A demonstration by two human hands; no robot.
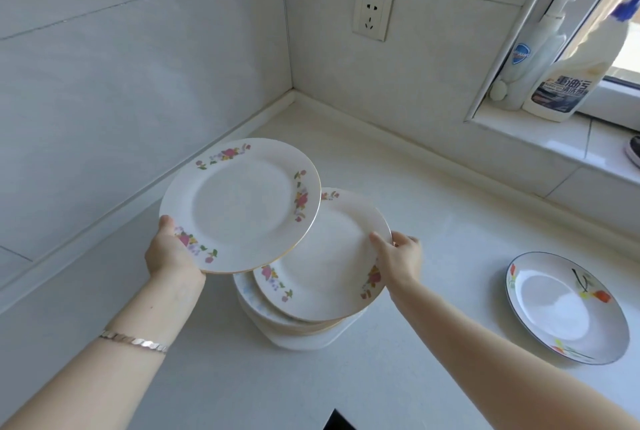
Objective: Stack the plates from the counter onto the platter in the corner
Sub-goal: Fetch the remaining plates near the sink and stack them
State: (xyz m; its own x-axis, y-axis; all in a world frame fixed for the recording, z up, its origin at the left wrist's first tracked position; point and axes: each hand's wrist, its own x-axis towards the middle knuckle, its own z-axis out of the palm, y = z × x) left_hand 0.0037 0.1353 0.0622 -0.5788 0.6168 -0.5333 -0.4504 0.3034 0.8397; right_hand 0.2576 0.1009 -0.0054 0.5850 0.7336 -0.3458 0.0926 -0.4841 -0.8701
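My left hand (170, 249) grips a white plate with pink flowers (239, 204) by its near-left rim and holds it in the air, tilted, above the stack. My right hand (398, 256) grips the right rim of a second flowered plate (329, 256), which lies on top of a stack of several plates (277, 319). The stack rests on a white platter (311, 339) on the counter. A blue-rimmed plate with orange flowers (564, 308) lies alone on the counter at the right.
A white counter (433, 208) runs into a tiled corner. A wall socket (372, 14) sits above it. On the window sill at the right stand a pump bottle (530, 59) and a cleaner bottle (568, 76). A dark edge (337, 421) shows at the bottom.
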